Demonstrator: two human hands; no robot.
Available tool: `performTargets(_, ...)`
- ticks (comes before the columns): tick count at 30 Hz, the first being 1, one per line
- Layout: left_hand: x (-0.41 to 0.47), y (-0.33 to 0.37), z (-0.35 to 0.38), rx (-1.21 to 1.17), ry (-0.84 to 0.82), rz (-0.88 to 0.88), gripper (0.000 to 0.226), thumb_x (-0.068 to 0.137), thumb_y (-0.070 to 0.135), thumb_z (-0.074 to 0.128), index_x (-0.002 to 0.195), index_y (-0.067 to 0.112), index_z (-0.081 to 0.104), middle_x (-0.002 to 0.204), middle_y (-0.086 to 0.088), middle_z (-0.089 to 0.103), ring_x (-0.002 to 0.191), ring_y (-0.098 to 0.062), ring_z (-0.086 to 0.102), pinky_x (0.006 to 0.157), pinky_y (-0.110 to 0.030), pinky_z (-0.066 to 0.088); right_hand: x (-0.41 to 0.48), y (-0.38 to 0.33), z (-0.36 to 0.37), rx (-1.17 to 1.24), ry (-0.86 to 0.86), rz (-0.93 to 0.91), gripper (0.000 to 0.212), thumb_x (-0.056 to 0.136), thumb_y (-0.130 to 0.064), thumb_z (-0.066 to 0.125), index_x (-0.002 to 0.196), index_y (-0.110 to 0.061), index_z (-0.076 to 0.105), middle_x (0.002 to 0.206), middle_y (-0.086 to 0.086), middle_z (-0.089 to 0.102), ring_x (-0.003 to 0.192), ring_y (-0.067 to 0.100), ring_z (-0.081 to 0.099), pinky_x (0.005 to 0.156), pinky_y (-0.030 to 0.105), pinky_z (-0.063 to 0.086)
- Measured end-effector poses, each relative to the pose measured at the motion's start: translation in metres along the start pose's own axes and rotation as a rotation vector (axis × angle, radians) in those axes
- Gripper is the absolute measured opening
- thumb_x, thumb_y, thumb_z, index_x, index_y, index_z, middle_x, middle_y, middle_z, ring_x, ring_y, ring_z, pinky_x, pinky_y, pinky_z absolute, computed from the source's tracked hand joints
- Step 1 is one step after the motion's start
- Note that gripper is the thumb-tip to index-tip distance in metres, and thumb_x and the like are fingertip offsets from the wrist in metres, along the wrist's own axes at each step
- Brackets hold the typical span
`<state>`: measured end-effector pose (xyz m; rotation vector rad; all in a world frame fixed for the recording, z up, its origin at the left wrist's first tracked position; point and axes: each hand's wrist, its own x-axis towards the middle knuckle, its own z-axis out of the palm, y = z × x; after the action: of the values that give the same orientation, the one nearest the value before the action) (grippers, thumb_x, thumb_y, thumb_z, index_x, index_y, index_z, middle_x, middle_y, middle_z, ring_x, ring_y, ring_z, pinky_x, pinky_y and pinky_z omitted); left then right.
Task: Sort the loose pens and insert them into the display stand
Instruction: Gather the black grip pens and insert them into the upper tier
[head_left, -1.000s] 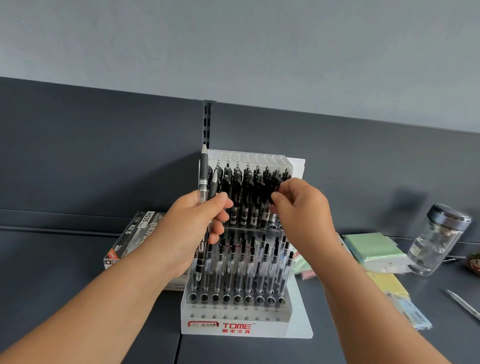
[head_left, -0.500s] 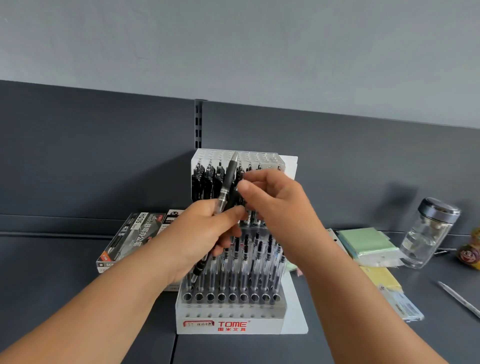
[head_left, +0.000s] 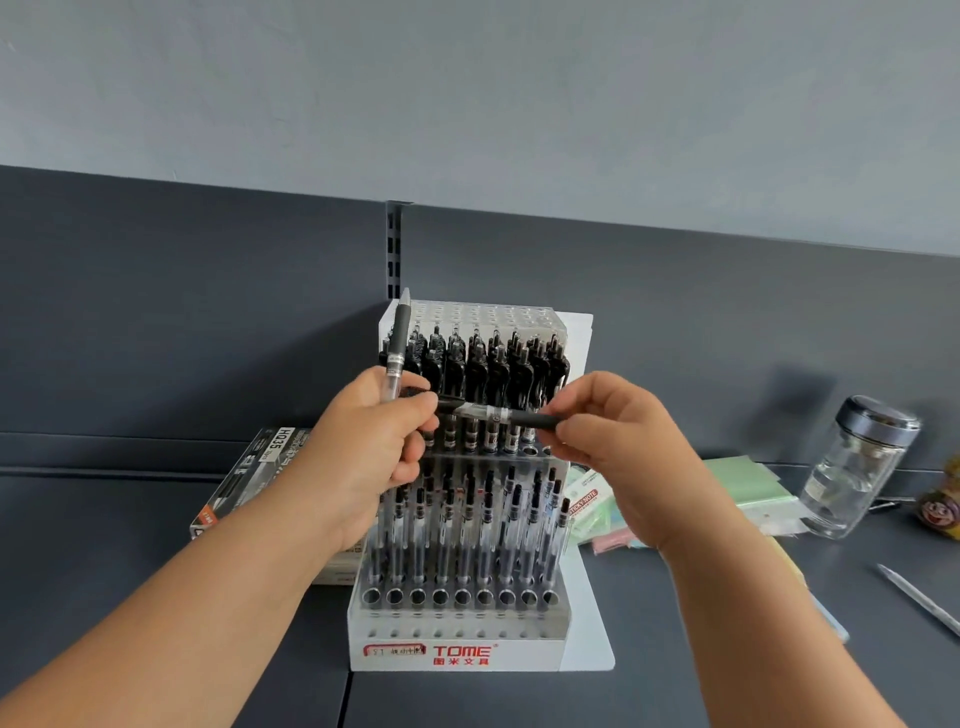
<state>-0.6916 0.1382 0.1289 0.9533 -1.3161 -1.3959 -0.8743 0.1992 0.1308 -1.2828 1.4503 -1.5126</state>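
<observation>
Plainly the weak point is the handover in front of the display stand (head_left: 457, 656): the left hand (head_left: 371, 441) has its fingers curled round an upright pen (head_left: 396, 349), tip pointing to twelve o'clock, while the right hand (head_left: 621, 441) pinches the dark grip end of a crosswise pen (head_left: 491, 414) lying from nine to three o'clock between the two hands. That pen's far end reaches the left fingertips; whether they actually clamp it I cannot tell. If both hands pull at once, or the left loosens to free it, the upright pen could slide out of the fist and fall onto the lower row of pens (head_left: 467, 519). The crosswise pen hangs just in front of the packed upper row of black pens (head_left: 483, 364), so swinging it vertical there could catch a clip and tip or lift a neighbour. A pinch so near one end gives poor control of the other, so it may miss a free hole in the front row of sockets (head_left: 462, 597) at six o'clock. One loose pen (head_left: 919, 597) waits on the table at four o'clock, beyond the glass jar (head_left: 857, 467).
</observation>
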Motion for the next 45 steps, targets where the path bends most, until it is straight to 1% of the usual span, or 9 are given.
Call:
performTargets(3,0.0,-0.001,0.002,0.146,-0.006,0.099,0.013,0.093,0.005,0.051,0.101,0.015,0.054,0.078,-0.008,0.053,0.05,-0.009,0.037,0.04,-0.019,0.03,-0.003,-0.003,0.004,-0.445,0.013,-0.123,0.019,0.089,-0.014,0.058,0.071,-0.02,0.06,0.057,-0.008,0.054,0.049,0.006,0.04,0.05,0.02,0.037)
performTargets(7,-0.003,-0.004,0.012,0.289,-0.091,0.204,0.011,0.092,0.008,0.053,0.097,0.019,0.053,0.063,-0.005,0.043,0.048,-0.013,0.034,0.043,-0.024,0.028,-0.004,-0.011,0.019,-0.749,-0.023,-0.366,0.01,0.093,-0.028,0.057,0.095,-0.026,0.066,0.077,-0.008,0.067,0.063,0.006,0.056,0.062,0.022,0.046)
performTargets(13,-0.007,-0.001,0.012,0.237,-0.046,0.232,0.009,0.096,0.025,0.051,0.105,0.023,0.051,0.081,-0.004,0.053,0.051,-0.01,0.037,0.046,-0.024,0.033,0.003,-0.014,0.012,-0.561,0.001,-0.326,0.014,0.092,-0.019,0.06,0.092,-0.029,0.069,0.066,0.001,0.064,0.045,0.007,0.045,0.045,0.016,0.04)
performTargets(15,-0.005,-0.003,0.007,0.191,-0.02,0.172,0.024,0.097,0.035,0.047,0.105,0.012,0.05,0.083,-0.002,0.054,0.051,-0.009,0.036,0.043,-0.02,0.032,0.008,-0.018,0.003,-0.257,0.121,-0.274,0.017,0.091,-0.012,0.061,0.085,-0.027,0.066,0.073,0.005,0.069,0.061,0.021,0.06,0.058,0.026,0.055)
performTargets(19,-0.003,-0.007,0.003,0.097,0.009,0.066,0.03,0.099,0.04,0.04,0.09,0.013,0.052,0.075,-0.004,0.053,0.048,-0.011,0.036,0.042,-0.022,0.026,0.019,-0.019,0.001,0.046,0.255,-0.28,0.018,0.091,-0.003,0.057,0.081,-0.017,0.061,0.073,0.002,0.065,0.08,0.027,0.069,0.076,0.037,0.059)
performTargets(28,-0.003,-0.01,0.001,0.114,-0.005,0.029,0.02,0.094,0.018,0.041,0.075,0.012,0.045,0.072,-0.005,0.052,0.047,-0.013,0.039,0.041,-0.024,0.026,0.026,0.013,0.014,-0.135,0.305,-0.237,0.011,0.089,-0.014,0.064,0.084,-0.023,0.063,0.079,-0.002,0.069,0.079,0.017,0.066,0.082,0.039,0.056)
performTargets(35,-0.006,-0.01,0.001,0.12,-0.05,0.044,0.022,0.097,0.019,0.043,0.083,0.009,0.056,0.076,-0.004,0.05,0.053,-0.013,0.048,0.044,-0.025,0.035,0.019,0.03,0.021,-0.353,0.311,-0.136,0.004,0.092,-0.02,0.061,0.088,-0.022,0.06,0.075,-0.004,0.063,0.064,0.009,0.054,0.058,0.021,0.043)
performTargets(41,-0.009,-0.005,0.004,0.047,-0.06,0.035,0.021,0.097,0.023,0.05,0.091,0.011,0.067,0.093,-0.001,0.059,0.075,-0.013,0.057,0.056,-0.029,0.052,0.019,0.028,0.019,-0.413,0.303,-0.118,0.002,0.092,-0.021,0.06,0.091,-0.02,0.061,0.073,-0.004,0.063,0.064,0.012,0.056,0.058,0.024,0.043)
performTargets(45,-0.008,0.0,0.004,-0.029,-0.063,0.029,0.018,0.094,0.024,0.055,0.093,0.019,0.072,0.086,0.005,0.065,0.086,-0.014,0.064,0.074,-0.035,0.054,0.021,0.022,0.015,-0.436,0.275,-0.088,0.004,0.09,-0.023,0.062,0.091,-0.019,0.064,0.076,0.0,0.067,0.06,0.011,0.056,0.056,0.025,0.043)
